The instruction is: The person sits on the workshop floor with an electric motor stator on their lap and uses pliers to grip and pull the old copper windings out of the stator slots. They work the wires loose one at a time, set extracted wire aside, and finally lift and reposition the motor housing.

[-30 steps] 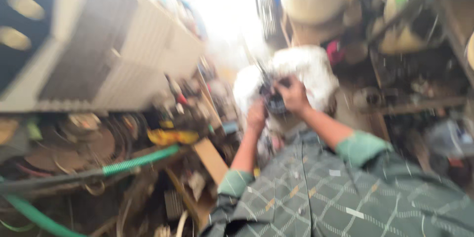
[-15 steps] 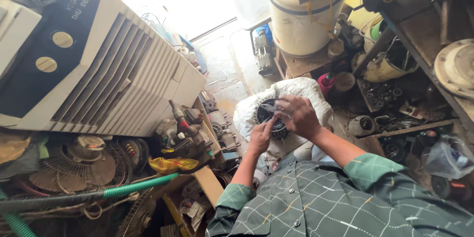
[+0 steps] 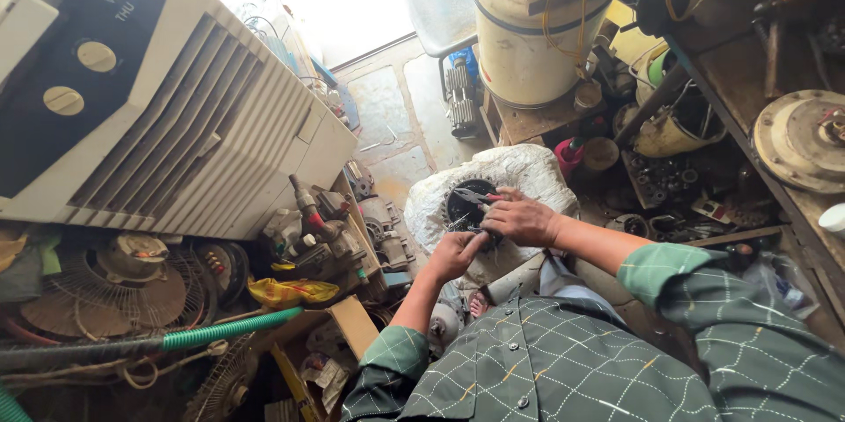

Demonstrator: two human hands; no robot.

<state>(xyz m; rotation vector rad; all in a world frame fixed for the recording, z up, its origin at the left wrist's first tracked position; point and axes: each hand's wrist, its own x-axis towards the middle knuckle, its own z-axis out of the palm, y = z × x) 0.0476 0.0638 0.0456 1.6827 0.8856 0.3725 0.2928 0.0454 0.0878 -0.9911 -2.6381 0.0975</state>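
both hands meet over one round dark motor [image 3: 466, 204] in a white wrapping [image 3: 519, 171], its open face turned up. the right hand [image 3: 521, 218] grips one pair of pliers [image 3: 473, 197], long axis pointing away leftward; the left hand [image 3: 453, 253], just below, is curled on the motor's rim.

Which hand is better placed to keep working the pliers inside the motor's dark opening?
Right, probably: the right hand already holds the pliers at the dark opening, while the left hand braces the white motor housing below.

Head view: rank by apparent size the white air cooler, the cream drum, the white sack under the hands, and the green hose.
1. white air cooler
2. cream drum
3. white sack, looks close to the drum
4. green hose
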